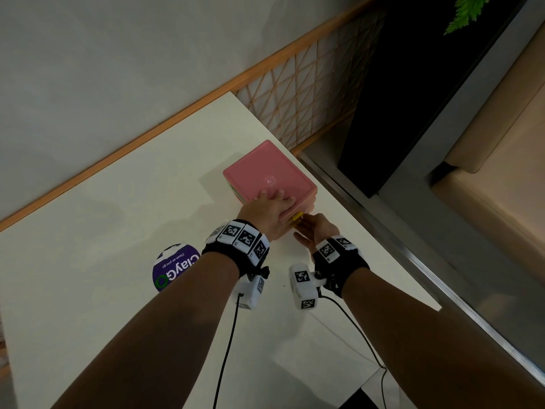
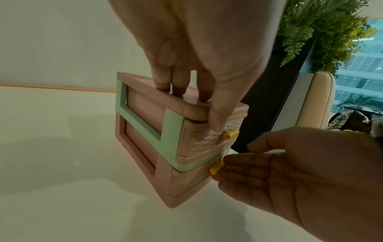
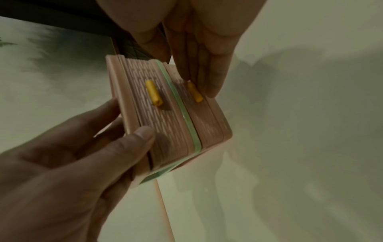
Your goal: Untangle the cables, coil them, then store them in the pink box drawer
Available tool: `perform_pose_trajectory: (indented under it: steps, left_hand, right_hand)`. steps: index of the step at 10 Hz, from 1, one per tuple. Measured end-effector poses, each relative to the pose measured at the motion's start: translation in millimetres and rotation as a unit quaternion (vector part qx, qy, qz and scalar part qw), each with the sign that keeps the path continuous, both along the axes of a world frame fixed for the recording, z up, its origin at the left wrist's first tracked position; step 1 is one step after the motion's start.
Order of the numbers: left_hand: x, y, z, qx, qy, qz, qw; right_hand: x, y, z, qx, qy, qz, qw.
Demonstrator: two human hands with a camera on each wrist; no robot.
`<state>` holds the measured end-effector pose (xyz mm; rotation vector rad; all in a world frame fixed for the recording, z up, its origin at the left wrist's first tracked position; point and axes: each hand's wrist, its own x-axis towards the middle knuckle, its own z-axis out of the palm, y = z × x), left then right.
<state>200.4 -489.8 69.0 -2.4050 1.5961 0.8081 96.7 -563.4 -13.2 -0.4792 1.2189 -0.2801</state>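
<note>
The pink box (image 1: 268,172) stands near the right edge of the white table (image 1: 118,216). It has two drawers with yellow handles, both looking closed. My left hand (image 1: 272,209) lies on the lid, fingers (image 2: 176,88) on top and thumb on the upper drawer's front by the upper handle (image 2: 230,136). My right hand (image 1: 309,228) reaches the front with straight fingers (image 3: 207,73); the fingertips touch the lower handle (image 3: 194,92) (image 2: 216,167). No task cables are in view.
A round purple sticker (image 1: 174,268) sits on the table left of my left wrist. Black wrist-camera leads (image 1: 227,349) trail off the near edge. A lattice screen (image 1: 309,93) and a metal ledge (image 1: 427,261) lie past the table's right edge.
</note>
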Motion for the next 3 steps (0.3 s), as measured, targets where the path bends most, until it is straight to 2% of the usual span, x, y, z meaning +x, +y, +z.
perform_pose_trajectory:
  steps: [1,2,3]
  left_hand:
    - [0,2,-4,-0.003,0.007,0.012,1.0]
    - [-4,11,-4,-0.061,0.06,0.057,0.995]
    - [-3,38,-5,-0.199,0.096,0.145,0.964]
  right_hand:
    - [-1,-3,0,-0.003,0.015,0.029,0.999]
    - [-5,-6,0,-0.02,0.061,0.085,0.994]
    - [-24,-4,2,-0.051,0.087,0.144,0.984]
